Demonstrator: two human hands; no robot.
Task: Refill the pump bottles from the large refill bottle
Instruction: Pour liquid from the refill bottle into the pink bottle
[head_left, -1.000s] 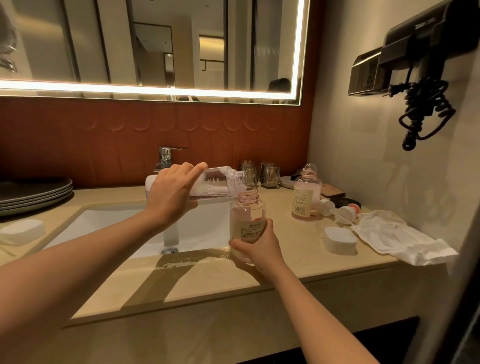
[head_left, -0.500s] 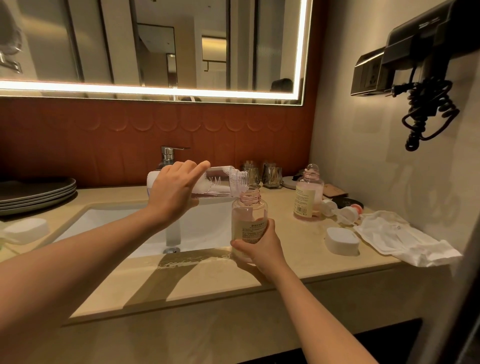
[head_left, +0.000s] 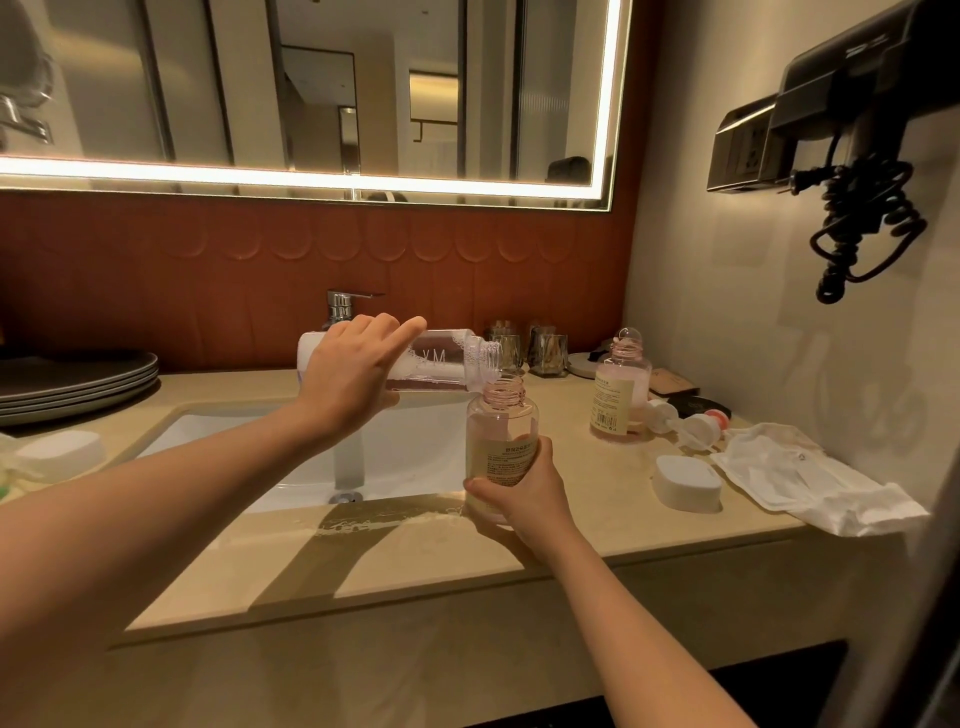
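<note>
Head view. A person stands at a beige vanity counter (head_left: 415, 561) with an inset white sink (head_left: 410, 457). The left hand (head_left: 353, 379) is closed around the body of the large refill bottle (head_left: 441, 361), which is held nearly horizontal above the sink, its open threaded neck pointing right and resting just over the mouth of a pump bottle (head_left: 501, 447). The right hand (head_left: 524, 493) wraps the lower part of this pump bottle from the near side, fingers around its labelled wall (the label text is too small to read); the bottle is upright at the sink's right edge, uncapped, holding pale pink liquid. Whether its base touches the counter cannot be told, as the hand hides it.

A second pump bottle (head_left: 618, 389), also pink-filled and upright, stands on the counter well to the right, near the wall. Just beside it lie loose pump heads (head_left: 685, 423) on their sides. Nearer the front edge sits a white oval soap dish (head_left: 685, 480), and to its right a crumpled white plastic wrapper (head_left: 810, 478).

Behind the refill bottle are the chrome faucet (head_left: 343, 306) and two glass tumblers (head_left: 524, 348). Grey plates (head_left: 78, 384) are stacked at far left. A lit mirror (head_left: 311, 88) spans the wall above; a wall-mounted hair dryer (head_left: 857, 104) with coiled cord hangs at upper right.
</note>
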